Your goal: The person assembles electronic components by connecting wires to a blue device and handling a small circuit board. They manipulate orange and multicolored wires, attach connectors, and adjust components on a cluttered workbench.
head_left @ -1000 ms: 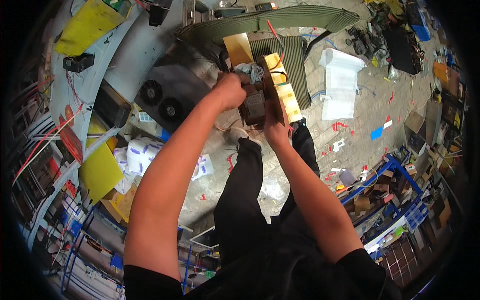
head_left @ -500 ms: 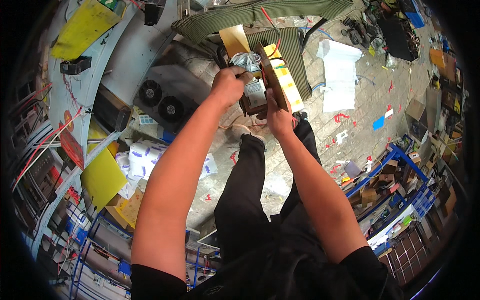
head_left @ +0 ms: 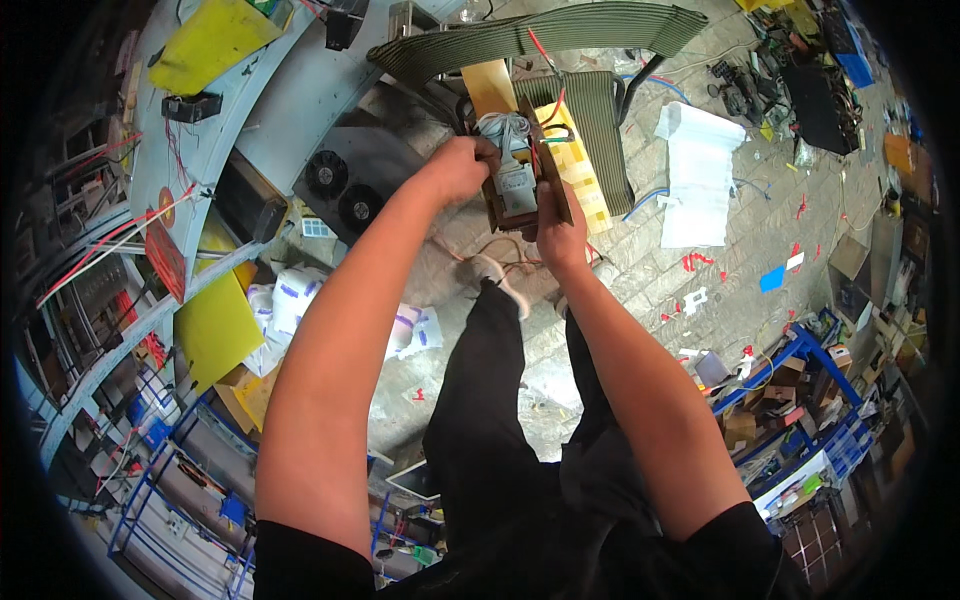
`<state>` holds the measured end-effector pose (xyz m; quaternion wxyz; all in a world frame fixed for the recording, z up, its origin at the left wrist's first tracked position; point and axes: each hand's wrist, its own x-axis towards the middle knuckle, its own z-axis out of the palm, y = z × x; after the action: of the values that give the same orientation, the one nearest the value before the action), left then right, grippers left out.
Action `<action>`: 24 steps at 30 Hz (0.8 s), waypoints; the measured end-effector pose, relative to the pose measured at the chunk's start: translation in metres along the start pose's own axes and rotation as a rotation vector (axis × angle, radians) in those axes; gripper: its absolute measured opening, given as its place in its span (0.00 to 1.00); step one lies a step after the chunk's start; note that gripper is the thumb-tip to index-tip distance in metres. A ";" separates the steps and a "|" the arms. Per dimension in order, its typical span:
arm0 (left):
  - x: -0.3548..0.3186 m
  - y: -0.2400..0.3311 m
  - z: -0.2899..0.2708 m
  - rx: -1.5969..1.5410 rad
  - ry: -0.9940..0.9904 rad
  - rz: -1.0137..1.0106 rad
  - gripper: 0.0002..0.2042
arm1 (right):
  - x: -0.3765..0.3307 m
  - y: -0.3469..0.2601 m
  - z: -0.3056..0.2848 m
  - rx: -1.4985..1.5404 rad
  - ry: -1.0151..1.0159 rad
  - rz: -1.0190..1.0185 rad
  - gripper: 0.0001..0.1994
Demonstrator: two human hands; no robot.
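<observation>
A small brown cardboard box [head_left: 556, 183] is held up in front of me with its top open. Inside lie a coil of light grey cable [head_left: 503, 128] and a flat white device [head_left: 517, 187] with a label. My right hand [head_left: 563, 232] is closed round the box's right wall, thumb on the inner side. My left hand [head_left: 463, 168] is at the box's left edge with its fingers curled there; the fingertips are partly hidden. Just beyond the box, a yellow-wrapped block [head_left: 578, 163] with red and dark wires rests on the green striped chair seat [head_left: 606, 140].
The chair's backrest [head_left: 540, 32] stands at the far side. To the left are a dark unit with two fans [head_left: 343, 180] and a grey metal frame [head_left: 200, 130]. A white sheet [head_left: 697, 190] and red scraps lie on the floor at right, near a blue rack [head_left: 790, 350].
My left hand has drawn back from the cable and white device to the box's left edge. The whole scene has shifted slightly in the picture as my head moved.
</observation>
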<state>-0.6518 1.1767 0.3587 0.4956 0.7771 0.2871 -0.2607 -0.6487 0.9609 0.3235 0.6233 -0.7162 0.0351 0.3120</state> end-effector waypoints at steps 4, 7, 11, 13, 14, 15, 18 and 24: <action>-0.002 0.010 0.003 -0.101 -0.010 -0.017 0.15 | 0.010 0.009 -0.005 -0.033 0.045 -0.030 0.16; 0.003 0.007 0.002 -0.089 -0.049 -0.031 0.15 | 0.000 0.006 -0.001 0.009 0.055 0.056 0.16; 0.016 0.005 -0.006 -0.059 -0.081 0.011 0.15 | -0.001 0.016 -0.002 -0.080 0.115 0.023 0.17; 0.016 0.011 -0.006 -0.061 -0.079 0.054 0.15 | -0.001 0.000 -0.002 -0.021 0.116 0.121 0.17; 0.015 0.010 -0.009 -0.049 -0.092 0.049 0.15 | -0.003 -0.009 -0.001 0.025 0.102 0.196 0.17; 0.014 0.008 -0.011 -0.038 -0.104 0.043 0.15 | -0.002 -0.002 -0.001 0.034 0.084 0.157 0.17; 0.015 0.005 -0.008 -0.098 -0.143 0.040 0.16 | 0.002 0.018 -0.001 -0.070 0.155 -0.008 0.16; 0.016 0.006 -0.013 -0.128 -0.158 -0.026 0.17 | -0.003 -0.007 0.004 -0.023 0.133 0.095 0.15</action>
<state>-0.6350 1.1899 0.3561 0.5619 0.7171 0.2734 -0.3087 -0.6500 0.9655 0.3313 0.5957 -0.7401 0.1069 0.2934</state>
